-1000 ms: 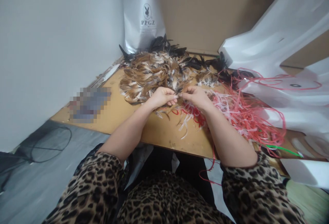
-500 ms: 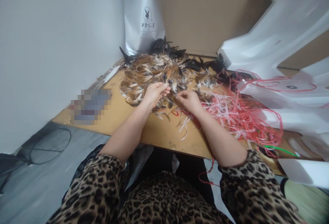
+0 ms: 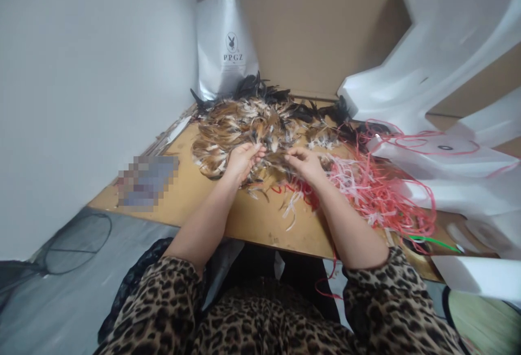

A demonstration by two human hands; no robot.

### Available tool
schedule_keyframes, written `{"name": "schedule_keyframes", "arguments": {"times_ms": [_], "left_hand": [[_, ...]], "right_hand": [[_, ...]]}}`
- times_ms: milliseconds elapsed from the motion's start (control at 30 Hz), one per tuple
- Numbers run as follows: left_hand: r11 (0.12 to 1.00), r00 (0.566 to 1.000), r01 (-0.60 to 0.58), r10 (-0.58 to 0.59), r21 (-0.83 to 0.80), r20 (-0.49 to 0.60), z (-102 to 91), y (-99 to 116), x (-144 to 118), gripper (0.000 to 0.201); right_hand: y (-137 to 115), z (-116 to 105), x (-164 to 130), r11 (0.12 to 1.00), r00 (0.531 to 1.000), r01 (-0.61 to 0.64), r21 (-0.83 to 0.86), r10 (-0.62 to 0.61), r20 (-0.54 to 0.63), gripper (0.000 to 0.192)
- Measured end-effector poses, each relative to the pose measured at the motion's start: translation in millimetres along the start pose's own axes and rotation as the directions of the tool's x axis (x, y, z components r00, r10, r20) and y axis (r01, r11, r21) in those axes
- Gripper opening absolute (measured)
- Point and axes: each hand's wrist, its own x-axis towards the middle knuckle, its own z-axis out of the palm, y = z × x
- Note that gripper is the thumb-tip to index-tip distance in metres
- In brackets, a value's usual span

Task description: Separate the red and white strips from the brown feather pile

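Note:
A heap of brown, white and tan feathers (image 3: 222,121) covers the middle of the wooden table (image 3: 260,219). My left hand (image 3: 244,162) is closed in a pinch over the front of the heap, with feathers at its fingertips. Just to its right, my right hand (image 3: 306,165) is also closed, thumb against forefinger, and a brown feather (image 3: 279,158) shows between the two hands. Exactly how many feathers each hand grips is too small to tell. Dark feathers (image 3: 260,89) lie along the back of the heap.
Tangled red and pink ribbon strips (image 3: 366,186) lie right of my right forearm. Behind the heap leans a silver bag (image 3: 228,45) with a rabbit logo. White curved panels (image 3: 448,62) crowd the right side. A blurred-out item (image 3: 146,184) sits at the table's left.
My right hand has moved slightly, and a brown feather now stretches between the hands. The left hand keeps its pinch. The whole view has tilted up a little.

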Motion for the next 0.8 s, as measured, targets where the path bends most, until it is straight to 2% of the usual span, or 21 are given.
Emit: {"name": "schedule_keyframes", "arguments": {"times_ms": [67,167,333,567,700,800], "left_hand": [[1.0,1.0,0.022,-0.021,-0.016,0.013,0.3,0,0,0.02],[0.998,0.994,0.065,-0.066,0.009,0.089,0.3,0,-1,0.019],[0.991,0.973,0.132,-0.135,0.029,0.187,-1.0,-2,-3,0.021],[0.974,0.949,0.201,-0.221,0.108,0.226,-1.6,-5,-4,0.02],[0.968,0.932,0.215,-0.243,0.127,0.268,-3.5,-7,-3,0.02],[0.968,0.938,0.207,-0.237,0.14,0.252,-4.2,-8,-2,0.021]], "right_hand": [[-3,-9,-1,0.975,0.995,-0.099,0.199,0.098,0.014,0.024],[-4,-15,-1,0.892,0.98,-0.194,0.409,0.19,0.051,0.023],[-2,-10,2,0.741,0.977,-0.21,0.638,0.19,0.1,0.024],[1,-1,2,0.632,0.968,-0.251,0.733,0.182,0.175,0.019],[2,1,1,0.648,0.965,-0.263,0.714,0.18,0.192,0.017],[4,3,1,0.688,0.964,-0.266,0.675,0.194,0.182,0.017]]}}
